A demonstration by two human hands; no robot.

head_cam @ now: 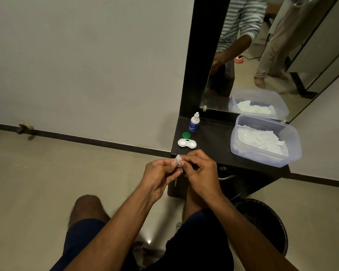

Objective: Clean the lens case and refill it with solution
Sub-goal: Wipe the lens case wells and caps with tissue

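Observation:
A white lens case (187,143) lies open, both wells uncapped, on the black dresser top (213,141). A green cap (186,135) sits just behind it, and a small white solution bottle with a blue label (194,122) stands upright further back. In front of the dresser edge, my left hand (159,173) pinches a white cap (178,160). My right hand (200,171) touches the same cap with its fingertips; a bit of white shows between the fingers, too small to identify.
A clear plastic tub (294,147) holding white tissues sits at the right of the dresser top. A mirror (262,55) stands behind it. A black waste bin (266,222) is on the floor to my right, below a drawer handle (226,177).

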